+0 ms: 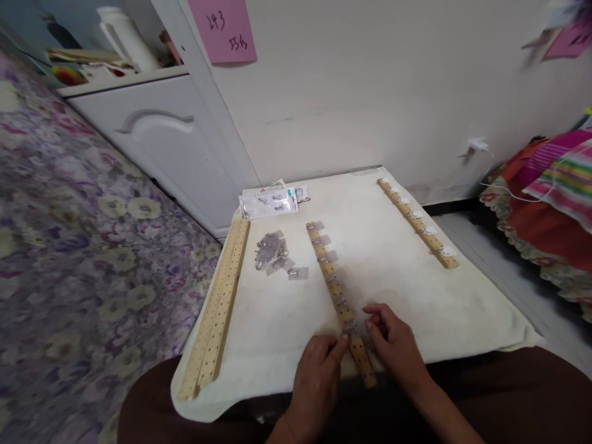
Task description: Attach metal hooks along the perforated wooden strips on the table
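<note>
A narrow perforated wooden strip (337,293) lies lengthwise in front of me, with several small metal clips with clear tabs set along it. At its near part, the thumb and index finger of my left hand (319,370) are closed against the strip's edge by the nearest metal clip (349,325). My right hand (393,342) hovers just right of the strip, fingers loosely curled, thumb and fingertips apart and nothing visible between them. Left of the strip is a loose pile of clips with clear tabs (272,251), and a single clip (297,272) lies beside it.
Further perforated wooden strips (217,308) lie along the left edge of the cloth-covered table (277,333). At the right edge, another wooden strip (416,222) carries several clips with white tabs. Packaged clips (269,202) sit at the back left. A wall (333,105) stands behind.
</note>
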`<state>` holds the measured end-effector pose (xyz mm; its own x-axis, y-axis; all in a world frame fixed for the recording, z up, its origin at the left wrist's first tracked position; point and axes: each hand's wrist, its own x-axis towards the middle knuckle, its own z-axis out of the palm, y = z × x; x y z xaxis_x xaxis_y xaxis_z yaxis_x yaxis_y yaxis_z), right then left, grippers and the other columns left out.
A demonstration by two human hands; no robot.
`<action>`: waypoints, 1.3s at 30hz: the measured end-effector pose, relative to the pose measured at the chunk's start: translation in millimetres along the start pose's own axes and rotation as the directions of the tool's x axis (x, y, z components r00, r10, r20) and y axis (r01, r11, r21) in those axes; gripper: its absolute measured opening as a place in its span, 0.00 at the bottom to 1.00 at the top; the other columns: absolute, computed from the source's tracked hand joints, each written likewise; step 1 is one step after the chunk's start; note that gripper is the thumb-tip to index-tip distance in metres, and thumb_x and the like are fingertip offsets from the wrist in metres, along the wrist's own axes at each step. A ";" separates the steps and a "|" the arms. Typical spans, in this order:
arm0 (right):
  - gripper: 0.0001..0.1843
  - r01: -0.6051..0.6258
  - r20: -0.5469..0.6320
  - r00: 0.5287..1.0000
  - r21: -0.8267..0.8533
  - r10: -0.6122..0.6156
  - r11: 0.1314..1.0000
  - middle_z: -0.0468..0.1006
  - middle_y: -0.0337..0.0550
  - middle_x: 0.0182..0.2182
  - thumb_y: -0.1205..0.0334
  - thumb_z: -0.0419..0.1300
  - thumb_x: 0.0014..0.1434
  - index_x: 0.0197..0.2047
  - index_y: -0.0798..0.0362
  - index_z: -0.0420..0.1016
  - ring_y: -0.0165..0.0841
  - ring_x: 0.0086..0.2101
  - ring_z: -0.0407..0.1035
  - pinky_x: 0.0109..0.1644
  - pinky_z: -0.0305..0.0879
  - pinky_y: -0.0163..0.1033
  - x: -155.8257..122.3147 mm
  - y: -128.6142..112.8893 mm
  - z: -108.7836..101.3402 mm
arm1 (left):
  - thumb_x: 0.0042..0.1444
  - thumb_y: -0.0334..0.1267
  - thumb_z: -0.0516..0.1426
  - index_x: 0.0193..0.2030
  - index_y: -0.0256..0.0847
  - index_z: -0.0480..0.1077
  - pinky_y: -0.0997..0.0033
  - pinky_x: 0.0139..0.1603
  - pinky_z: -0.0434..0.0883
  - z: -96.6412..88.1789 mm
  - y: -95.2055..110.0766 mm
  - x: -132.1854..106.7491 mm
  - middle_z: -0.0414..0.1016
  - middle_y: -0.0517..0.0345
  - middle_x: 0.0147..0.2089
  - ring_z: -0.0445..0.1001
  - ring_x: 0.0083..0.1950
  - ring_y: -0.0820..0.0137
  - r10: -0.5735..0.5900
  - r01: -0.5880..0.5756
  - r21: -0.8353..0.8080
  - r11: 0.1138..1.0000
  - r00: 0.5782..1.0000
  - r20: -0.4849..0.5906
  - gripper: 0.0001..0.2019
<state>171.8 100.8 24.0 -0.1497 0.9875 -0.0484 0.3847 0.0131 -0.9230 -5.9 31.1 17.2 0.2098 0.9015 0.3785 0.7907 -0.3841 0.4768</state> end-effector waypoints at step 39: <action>0.11 -0.015 0.022 1.000 -0.007 0.015 1.000 0.71 0.38 0.27 0.60 0.52 0.57 0.42 0.52 0.69 0.33 0.27 0.68 0.33 0.64 0.36 -2.0 -6.6 -5.1 | 0.59 0.27 0.48 0.62 0.48 0.59 0.65 0.40 0.71 1.4 -1.1 -2.2 0.71 0.52 0.42 0.68 0.41 0.66 0.040 -0.040 0.030 0.999 0.999 0.016 0.24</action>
<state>174.2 99.5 32.1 -0.1642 0.9839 -0.0705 0.3930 -0.0003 -0.9196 -6.4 29.8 14.8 0.2499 0.8886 0.3846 0.7987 -0.4137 0.4370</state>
